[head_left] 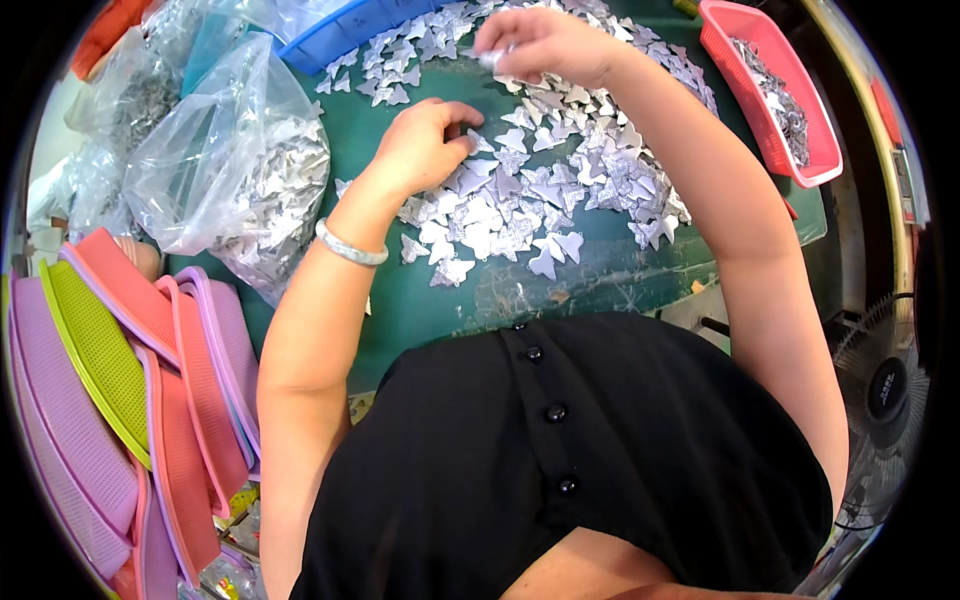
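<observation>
Silvery butterfly-shaped metal pieces (500, 210) lie in a wide, loose spread on the green tabletop (420, 335). My right hand (560, 45) is over the far part of the spread, its fingers closed on a shiny butterfly-shaped metal piece (495, 55) that is slightly blurred. My left hand (425, 145) rests at the left side of the spread. Its thumb and forefinger are curved but apart, with the thumb tip beside a metal piece (481, 141). A light bangle (350, 245) circles my left wrist.
A clear plastic bag (220, 160) of metal pieces sits at the left. A blue tray (350, 30) stands at the back, and a pink basket (820, 150) holding metal parts is at the far right. Stacked coloured baskets (75, 400) fill the lower left; a fan (885, 390) stands at right.
</observation>
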